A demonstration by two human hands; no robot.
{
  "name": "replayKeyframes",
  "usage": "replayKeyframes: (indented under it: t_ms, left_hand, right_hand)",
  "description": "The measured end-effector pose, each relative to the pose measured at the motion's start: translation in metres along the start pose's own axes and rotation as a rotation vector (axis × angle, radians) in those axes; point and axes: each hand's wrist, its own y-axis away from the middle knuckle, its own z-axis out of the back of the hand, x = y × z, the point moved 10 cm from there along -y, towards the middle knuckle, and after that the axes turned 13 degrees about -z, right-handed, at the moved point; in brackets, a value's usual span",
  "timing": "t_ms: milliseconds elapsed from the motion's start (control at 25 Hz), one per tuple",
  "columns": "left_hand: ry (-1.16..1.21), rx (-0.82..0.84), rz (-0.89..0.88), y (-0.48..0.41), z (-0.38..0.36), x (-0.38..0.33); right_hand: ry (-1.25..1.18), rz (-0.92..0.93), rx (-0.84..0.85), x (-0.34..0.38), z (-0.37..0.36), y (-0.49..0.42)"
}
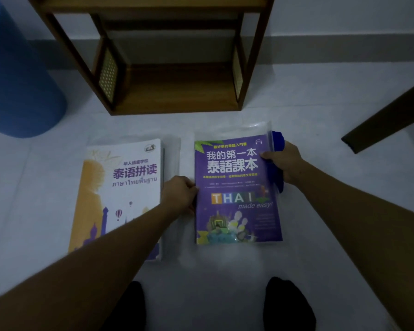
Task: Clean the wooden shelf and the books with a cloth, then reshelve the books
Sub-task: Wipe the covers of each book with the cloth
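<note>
A purple Thai textbook in a clear plastic sleeve lies flat on the pale floor. My left hand grips its left edge. My right hand pinches its upper right edge together with a blue cloth bunched along that side. To the left lies a white and orange book, partly covered by my left forearm. The wooden shelf stands on the floor just beyond the books, and its compartments hold nothing.
A large blue container stands at the far left. A dark wooden furniture edge juts in at the right. The white wall with a grey baseboard runs behind the shelf. My feet in dark socks are at the bottom.
</note>
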Motion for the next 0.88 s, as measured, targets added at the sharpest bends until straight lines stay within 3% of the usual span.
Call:
replayKeyframes:
  t_ms: [120, 280, 400, 600, 800, 880]
  left_hand:
    - [-0.137, -0.025, -0.045, -0.003, 0.002, -0.006]
    - [-0.312, -0.022, -0.073, 0.000, 0.005, -0.017]
    - [-0.373, 0.024, -0.185, 0.006, 0.014, -0.041]
    - [-0.360, 0.065, -0.390, 0.011, 0.076, -0.088]
    - [-0.622, 0.320, -0.526, 0.044, 0.114, -0.083]
    - [-0.705, 0.387, -0.563, 0.057, 0.130, -0.066]
  right_hand:
    - [-0.028, 0.011, -0.009, 0.001, 0.005, -0.001]
    - [0.144, 0.096, -0.284, 0.029, 0.026, 0.021]
    - [0.098, 0.212, -0.396, 0.059, 0.021, 0.058]
    - [-0.097, 0.234, -0.090, 0.080, -0.041, 0.095]
    - [-0.327, -0.138, 0.256, 0.042, -0.131, 0.125]
    - [-0.287, -0.196, 0.315, 0.032, -0.160, 0.138]
